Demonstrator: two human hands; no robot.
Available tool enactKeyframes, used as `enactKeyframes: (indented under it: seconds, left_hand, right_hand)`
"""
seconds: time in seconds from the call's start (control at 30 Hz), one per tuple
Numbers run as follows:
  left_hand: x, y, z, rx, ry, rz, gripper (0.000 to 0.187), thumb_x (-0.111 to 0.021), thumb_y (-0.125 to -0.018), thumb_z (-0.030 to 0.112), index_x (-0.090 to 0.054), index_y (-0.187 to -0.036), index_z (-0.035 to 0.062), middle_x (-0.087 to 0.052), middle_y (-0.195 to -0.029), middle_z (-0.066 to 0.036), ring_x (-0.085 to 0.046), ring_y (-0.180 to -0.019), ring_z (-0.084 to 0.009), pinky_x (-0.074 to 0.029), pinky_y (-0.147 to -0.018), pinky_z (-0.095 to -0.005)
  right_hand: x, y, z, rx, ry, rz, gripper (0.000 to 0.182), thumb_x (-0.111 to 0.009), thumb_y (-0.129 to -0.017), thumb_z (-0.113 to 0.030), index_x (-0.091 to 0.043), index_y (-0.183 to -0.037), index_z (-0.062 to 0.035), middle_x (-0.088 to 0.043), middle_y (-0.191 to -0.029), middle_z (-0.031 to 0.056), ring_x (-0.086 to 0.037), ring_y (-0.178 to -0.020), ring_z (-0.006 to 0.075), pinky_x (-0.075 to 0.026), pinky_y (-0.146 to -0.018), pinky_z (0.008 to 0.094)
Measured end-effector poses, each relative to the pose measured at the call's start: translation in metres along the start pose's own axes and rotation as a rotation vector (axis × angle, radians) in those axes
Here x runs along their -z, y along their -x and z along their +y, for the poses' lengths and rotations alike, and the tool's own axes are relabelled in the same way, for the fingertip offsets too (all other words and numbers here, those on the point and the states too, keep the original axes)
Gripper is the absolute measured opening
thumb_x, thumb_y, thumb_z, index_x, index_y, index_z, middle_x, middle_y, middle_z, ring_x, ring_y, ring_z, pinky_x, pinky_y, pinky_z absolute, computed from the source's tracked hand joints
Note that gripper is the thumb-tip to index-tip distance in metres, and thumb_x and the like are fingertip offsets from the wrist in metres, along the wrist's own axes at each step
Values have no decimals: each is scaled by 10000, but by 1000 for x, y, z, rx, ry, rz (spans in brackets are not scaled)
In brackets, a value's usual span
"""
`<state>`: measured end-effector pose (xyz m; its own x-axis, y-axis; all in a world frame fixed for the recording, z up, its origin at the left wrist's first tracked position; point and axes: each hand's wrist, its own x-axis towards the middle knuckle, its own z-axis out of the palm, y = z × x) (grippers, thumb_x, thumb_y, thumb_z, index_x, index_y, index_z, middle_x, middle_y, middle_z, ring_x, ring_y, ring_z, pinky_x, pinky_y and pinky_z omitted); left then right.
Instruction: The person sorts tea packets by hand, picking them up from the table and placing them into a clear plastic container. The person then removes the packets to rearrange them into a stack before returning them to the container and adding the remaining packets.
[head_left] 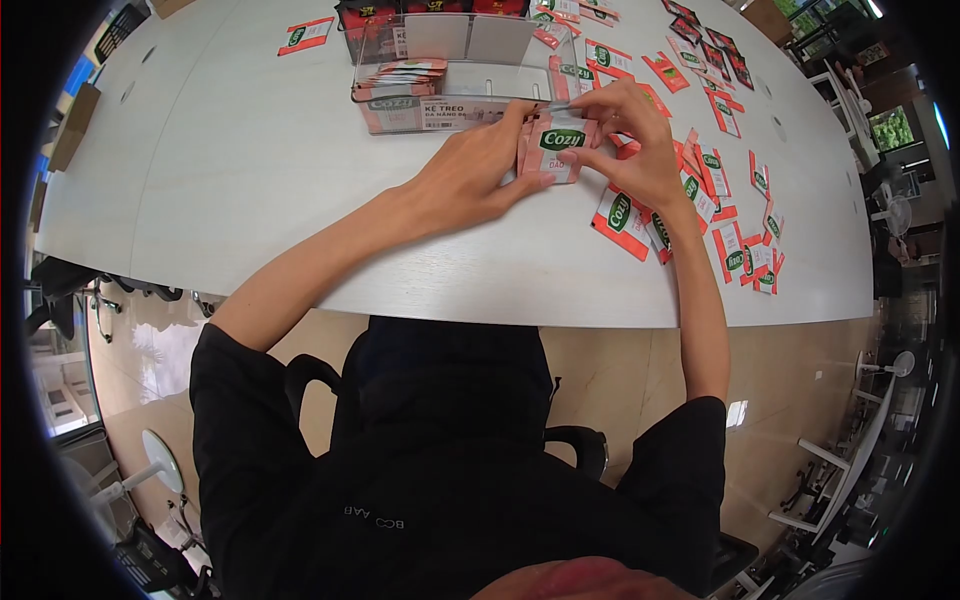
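Between my two hands, just in front of a clear plastic organizer (pixel 392 118), is a small bunch of pink-and-white Cozy tea sachets (pixel 556 142), printed side up. My left hand (pixel 478 172) grips their left edge between thumb and fingers. On the right side, my right hand (pixel 640 145) pinches them, its thumb on the front sachet and its fingers at the top edge. How many sachets are in the bunch is hard to make out. Inside the organizer's left front compartment lies a stack of similar sachets (pixel 405 76).
Loose Cozy sachets (pixel 620 215) are scattered over the right of the white table (pixel 250 180), some under my right forearm. Dark red-and-black sachets (pixel 738 65) lie farther back. More dark packets (pixel 370 14) stand in the organizer's rear. One sachet (pixel 306 36) lies at back left.
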<state>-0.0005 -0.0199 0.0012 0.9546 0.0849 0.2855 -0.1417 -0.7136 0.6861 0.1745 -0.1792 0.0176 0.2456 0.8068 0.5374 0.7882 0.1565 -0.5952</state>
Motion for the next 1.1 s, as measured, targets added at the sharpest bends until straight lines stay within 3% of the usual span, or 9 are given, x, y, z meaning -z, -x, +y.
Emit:
enactKeyframes:
  seconds: [0.03, 0.1, 0.2, 0.3, 0.4, 0.53, 0.63, 0.9, 1.1]
  left_hand:
    - [-2, 0, -2, -1, -4, 2, 643, -738, -888, 311, -374, -1275, -51, -646, -1014, -296, -659, -898, -453, -525, -731, -477]
    - [-9, 0, -9, -128, -19, 131, 621, -722, -916, 241, -340, -1330, -18, -580, -735, -152, -600, -618, -294, -460, -558, -378]
    - [-7, -2, -9, -108, 78, 119, 585, -719, -913, 190, -347, -1314, -17, -571, -726, -146, -590, -601, -281, -454, -547, -378]
    - [-12, -3, -15, -175, 70, 193, 540, -729, -896, 148, -393, -1283, -22, -639, -868, -194, -650, -705, -338, -515, -652, -405]
    - [-6, -1, -12, -127, 111, 149, 526, -738, -882, 132, -427, -1276, -27, -671, -1021, -239, -688, -854, -400, -544, -772, -439]
    - [-9, -1, -16, -170, 79, 153, 516, -711, -903, 155, -399, -1274, -23, -665, -958, -230, -687, -853, -401, -532, -718, -461]
    - [-5, -3, -15, -179, 132, 101, 459, -709, -911, 190, -398, -1166, -33, -630, -855, -199, -655, -770, -401, -504, -666, -456]
    - [5, -3, -14, -196, 138, 5, 472, -755, -857, 144, -402, -1116, -33, -622, -811, -198, -627, -759, -425, -490, -686, -443]
    - [11, -3, -16, -163, 144, 34, 481, -765, -835, 142, -448, -1147, -41, -652, -795, -234, -635, -794, -458, -494, -678, -468]
  right_hand:
    - [-1, -1, -2, 0, -30, 23, 530, -902, -651, -119, -690, -1137, -99, -591, -998, 30, -602, -798, 107, -518, -658, 263]
    - [-3, -1, -2, 14, -30, 45, 574, -901, -657, -113, -667, -1182, -101, -582, -1012, 36, -606, -804, 111, -525, -679, 263]
    - [-2, 2, -4, -26, -27, 87, 659, -905, -659, -111, -626, -1256, -108, -559, -1030, 42, -613, -813, 114, -535, -719, 266]
    - [0, 1, -13, -195, -208, 51, 751, -935, -618, -145, -602, -1290, -110, -571, -1009, 40, -615, -805, 116, -532, -752, 288]
    - [7, 6, 1, -235, 28, -188, 794, -961, -574, -191, -600, -1276, -105, -650, -974, 53, -644, -854, 162, -549, -798, 315]
    - [-1, 6, 3, -120, 61, -163, 854, -965, -570, -158, -555, -1317, -105, -672, -943, 80, -679, -882, 190, -569, -794, 322]
    - [-3, 8, -4, -214, -6, -98, 1043, -910, -594, 22, -353, -1462, -129, -708, -840, 78, -716, -789, 181, -562, -758, 302]
    - [-6, 10, -1, -244, 32, -54, 966, -850, -610, 96, -401, -1443, -97, -639, -677, 29, -685, -668, 136, -519, -714, 272]
    - [-7, 8, -5, -254, -23, -100, 931, -844, -616, 91, -433, -1426, -112, -649, -734, 37, -675, -725, 138, -521, -712, 276]
